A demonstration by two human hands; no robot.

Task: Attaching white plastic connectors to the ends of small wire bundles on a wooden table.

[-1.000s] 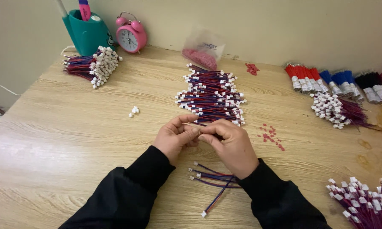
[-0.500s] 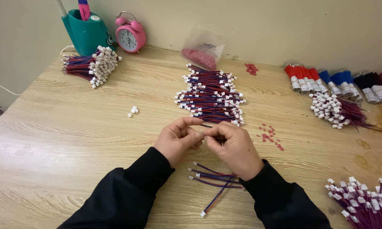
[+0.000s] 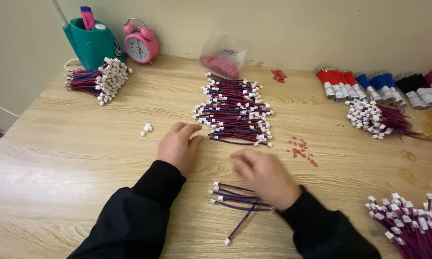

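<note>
Half a second ago both hands met at the middle of the table, pinching one wire between them; now they have parted, which suggests that one piece is finished and the work has moved on to laying down or fetching. From the left: one bound bundle of red-and-blue wires [image 3: 98, 80] lies by the teal pen holder [image 3: 90, 42] and the pink alarm clock [image 3: 140, 43], and a little cluster of loose white connectors [image 3: 147, 127], perhaps three, sits alone on the wood. The left hand [image 3: 178, 146] rests flat, fingers loosely spread and holding nothing, its fingertips just touching the near edge of the big stacked pile of wires [image 3: 235, 109]. Below it a small group of about five wires [image 3: 236, 200] lies in front of the person; the right hand [image 3: 265, 176] hovers over their right ends, blurred, so I cannot tell whether its fingers are shut on a wire or free. Behind the pile is one clear bag of red parts [image 3: 221, 58], and further right two scatters of red bits [image 3: 301, 149], one bundle with white ends [image 3: 375, 118], and another wire heap [image 3: 415, 223] at the lower right corner
</note>
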